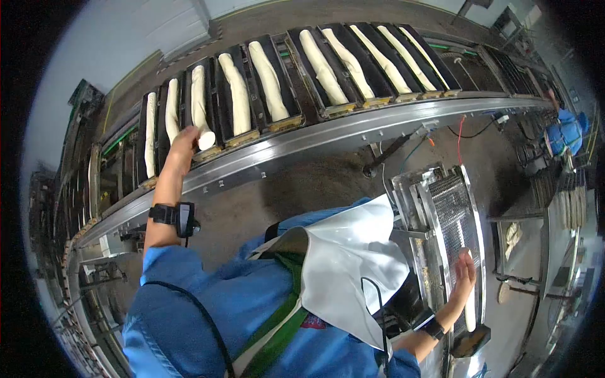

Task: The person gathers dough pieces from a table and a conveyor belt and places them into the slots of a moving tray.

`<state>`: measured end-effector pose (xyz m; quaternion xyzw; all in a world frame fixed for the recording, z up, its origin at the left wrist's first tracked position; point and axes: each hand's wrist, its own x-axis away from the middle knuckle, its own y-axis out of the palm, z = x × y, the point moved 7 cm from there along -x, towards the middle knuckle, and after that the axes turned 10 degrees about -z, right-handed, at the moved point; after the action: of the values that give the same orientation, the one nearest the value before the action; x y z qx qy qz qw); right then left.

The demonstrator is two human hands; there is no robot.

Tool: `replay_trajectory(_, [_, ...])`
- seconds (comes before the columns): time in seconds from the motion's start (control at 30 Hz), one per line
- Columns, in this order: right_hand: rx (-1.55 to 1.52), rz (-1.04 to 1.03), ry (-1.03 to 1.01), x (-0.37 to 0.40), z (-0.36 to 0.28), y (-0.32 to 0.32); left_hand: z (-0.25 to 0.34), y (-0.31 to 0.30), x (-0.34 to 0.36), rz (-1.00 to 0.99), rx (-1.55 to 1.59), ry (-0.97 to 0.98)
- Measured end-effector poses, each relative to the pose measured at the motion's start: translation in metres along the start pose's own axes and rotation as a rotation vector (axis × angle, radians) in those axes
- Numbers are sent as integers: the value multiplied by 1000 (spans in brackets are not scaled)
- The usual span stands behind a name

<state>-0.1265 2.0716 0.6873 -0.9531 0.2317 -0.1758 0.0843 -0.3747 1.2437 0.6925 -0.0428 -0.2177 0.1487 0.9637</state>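
Observation:
My left hand (182,148) is closed around the near end of a pale dough roll (198,101). That roll lies lengthwise in a long dark baking tin (214,113), its cut end sticking up at the tin's near edge. On the right, my right hand (464,278) rests with fingers stretched out along another dough roll (470,310) on a narrow metal mesh conveyor (449,208). Part of this second roll is hidden behind the fingers.
Several more tins with dough rolls (269,82) stand along a curved conveyor with a steel rail (328,125). A person in blue (565,133) is at the far right. Dough lies on a lower surface (512,238). A white apron (353,271) hangs before me.

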Motion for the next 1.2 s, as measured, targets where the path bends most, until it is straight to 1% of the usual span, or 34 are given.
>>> replay_trajectory(0.07, [293, 37, -171, -43, 21, -36, 0, 4, 0, 5, -168, -8])
replay_trajectory(0.1, [481, 104, -140, -63, 25, -48, 20, 23, 19, 4, -66, -92])
replay_trajectory(0.13, [667, 178, -107, -81, 28, -60, 30, 31, 22, -85, 74, -97])
replay_trajectory(0.17, [756, 180, -189, -97, 35, -68, 35, 30, 18, -111, 52, -45])
replay_trajectory(0.2, [965, 178, -70, -104, 14, -60, 39, 26, 11, -140, 25, 10])
replay_trajectory(0.27, [1102, 173, 80, -106, -11, -44, 32, 14, -15, -250, -121, 261])
replay_trajectory(0.33, [1187, 255, -36, -148, 25, -79, 48, 38, 5, -325, -61, 264])
replay_trajectory(0.37, [1275, 231, -56, -146, 19, -80, 55, 50, 7, -287, -72, 209])
replay_trajectory(0.43, [1362, 379, -178, -140, 2, -77, 18, 19, -55, -25, -370, 288])
replay_trajectory(0.47, [1367, 536, -296, -133, -5, -75, 17, 23, -68, 30, -394, 402])
replay_trajectory(0.5, [1419, 500, -225, -118, -40, -62, 12, 29, -83, 95, -395, 534])
replay_trajectory(0.53, [1465, 453, -159, -101, -75, -48, 32, 56, -71, 124, -308, 518])
replay_trajectory(0.57, [1413, 475, -163, -95, -83, -51, 42, 93, -72, 88, -240, 583])
replay_trajectory(0.6, [1360, 475, -174, -92, -84, -51, 49, 117, -69, 68, -184, 634])
replay_trajectory(0.63, [1302, 498, -240, -81, -87, -49, 57, 156, -64, 26, -204, 673])
replay_trajectory(0.67, [1259, 523, -220, -69, -81, -53, 65, 194, -59, -17, -223, 712])
replay_trajectory(0.7, [1223, 509, -221, -63, -74, -52, 87, 255, -43, -215, -243, 654])
replay_trajectory(0.73, [1128, 583, -403, -48, -69, -53, 107, 314, -24, -406, -269, 583])
replay_trajectory(0.77, [1043, 732, -508, -30, -61, -53, 135, 356, 27, -476, -72, 610])
replay_trajectory(0.8, [951, 873, -471, -13, -25, -85, 143, 396, 34, -379, -563, 1142])
replay_trajectory(0.83, [845, 1006, -440, 4, 12, -116, 138, 432, 57, -764, -96, 684])
replay_trajectory(0.87, [797, 932, 46, 33, -13, -108, 129, 462, 63, -857, -60, 901])
replay_trajectory(0.9, [667, 984, 110, 56, 1, -112, 130, 485, 76, -954, -131, 1094])
replay_trajectory(0.93, [480, 1039, 79, 79, 25, -121, 107, 517, 73, -1090, -260, 864])
replay_trajectory(1.0, [63, 1116, -4, 122, 67, -119, 123, 534, 90, -1282, -411, 888])
replay_trajectory(1.03, [-153, 1141, -69, 145, 85, -118, 123, 537, 86, -1332, -407, 915])
replay_trajectory(1.07, [-334, 1147, -38, 168, 138, -161, 100, 587, 156, -1382, -464, 926])
replay_trajectory(1.1, [-472, 1175, -68, 187, 154, -163, 103, 595, 165, -1406, -534, 916])
replay_trajectory(1.13, [-561, 1203, -98, 209, 163, -163, 98, 600, 166, -1405, -522, 941])
replay_trajectory(1.2, [-720, 1267, -162, 249, 181, -159, 94, 623, 166, -1444, -513, 1030])
